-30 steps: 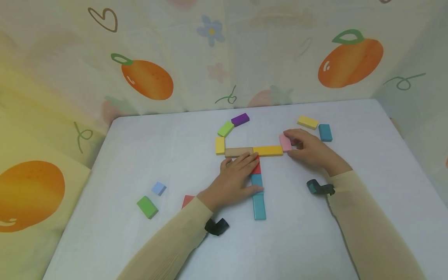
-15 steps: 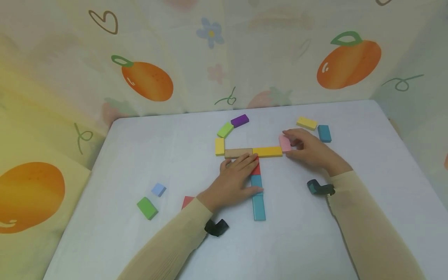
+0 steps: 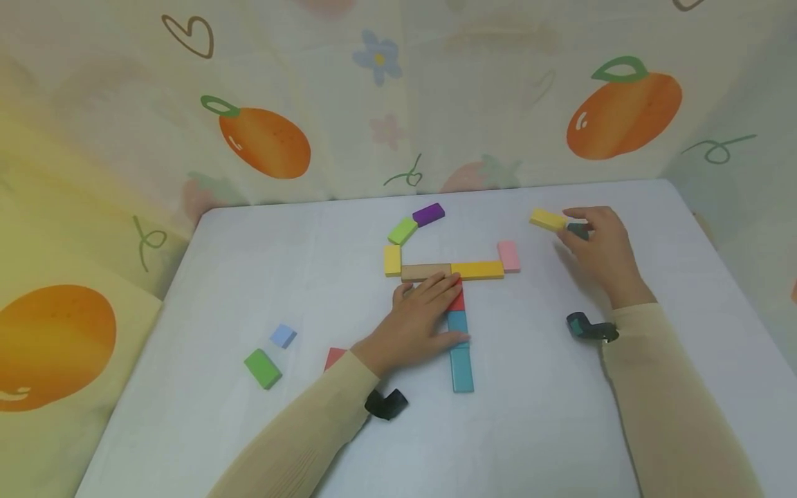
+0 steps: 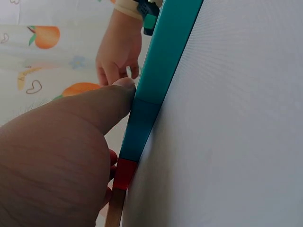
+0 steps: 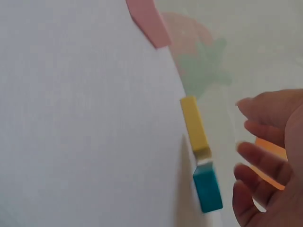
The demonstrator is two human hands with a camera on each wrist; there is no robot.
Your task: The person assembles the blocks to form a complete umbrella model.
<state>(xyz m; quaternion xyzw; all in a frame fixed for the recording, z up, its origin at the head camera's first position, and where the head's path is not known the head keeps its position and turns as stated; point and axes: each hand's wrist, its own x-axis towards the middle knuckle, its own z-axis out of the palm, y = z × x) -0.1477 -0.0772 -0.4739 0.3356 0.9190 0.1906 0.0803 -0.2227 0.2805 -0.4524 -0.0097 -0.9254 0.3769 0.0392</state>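
My left hand (image 3: 407, 332) lies over a column of blocks. Its straight fingers rest by the wooden block (image 3: 426, 271) and the red block (image 3: 459, 297), and its thumb is at the blue block (image 3: 457, 321). A teal block (image 3: 461, 370) continues the column below. My right hand (image 3: 604, 252) hovers over a dark teal block (image 3: 578, 230), partly covering it, beside a pale yellow block (image 3: 545, 220). Thumb and fingers are spread apart. In the right wrist view nothing sits between the fingers. A pink block (image 3: 508, 256) stands at the right end of the long yellow block (image 3: 478, 270).
A yellow block (image 3: 392, 261), a lime block (image 3: 402, 231) and a purple block (image 3: 428, 215) curve up from the crossbar's left end. Toward the left lie a blue block (image 3: 283, 336), a green block (image 3: 263, 369) and a red block (image 3: 334, 356), partly hidden by the left forearm. A printed curtain (image 3: 336, 138) hangs behind the table.
My right hand has let go of the pink block and moved right and back to the dark teal block. The pink block stays at the crossbar's end. My left hand has not moved.
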